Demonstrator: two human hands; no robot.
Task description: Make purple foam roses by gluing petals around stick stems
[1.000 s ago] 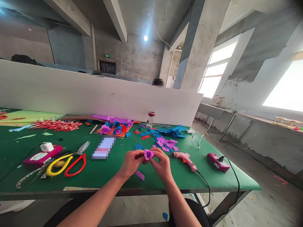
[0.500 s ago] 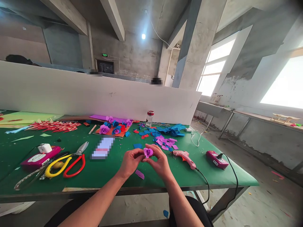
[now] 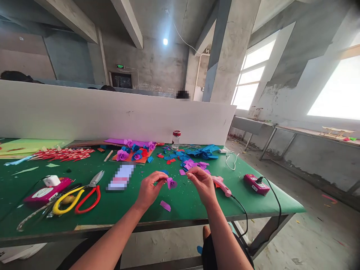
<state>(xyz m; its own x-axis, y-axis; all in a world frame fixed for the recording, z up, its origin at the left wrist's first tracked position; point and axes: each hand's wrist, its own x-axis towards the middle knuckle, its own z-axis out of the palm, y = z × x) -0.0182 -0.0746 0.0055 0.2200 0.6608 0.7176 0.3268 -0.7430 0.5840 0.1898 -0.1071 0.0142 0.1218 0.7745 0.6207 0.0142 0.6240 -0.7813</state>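
A small purple paper rose (image 3: 171, 183) is pinched between the thumb and fingers of my left hand (image 3: 152, 189), held above the green table. My right hand (image 3: 201, 183) is apart from the rose, at its right, with thumb and forefinger pressed together; whether anything is between them is too small to tell. Its fingertips are close to a pile of purple paper petals (image 3: 192, 164). One loose purple petal (image 3: 165, 206) lies below the rose, near the table's front edge. Partly behind my right hand lies a pink glue gun (image 3: 224, 187), its cord trailing off the table.
Scissors (image 3: 89, 193) with yellow and red handles lie left, beside a magenta power strip (image 3: 47, 191) and a blurred phone (image 3: 121, 177). Finished paper roses (image 3: 122, 155), blue paper scraps (image 3: 206, 151) and a red-lidded jar (image 3: 176, 140) sit toward the white partition (image 3: 118, 116). Another power strip (image 3: 256, 184) stands right.
My hands have parted: the right one let go of the rose and moved right toward the purple petals. The left still holds the rose, slightly further left. The view has shifted a little.
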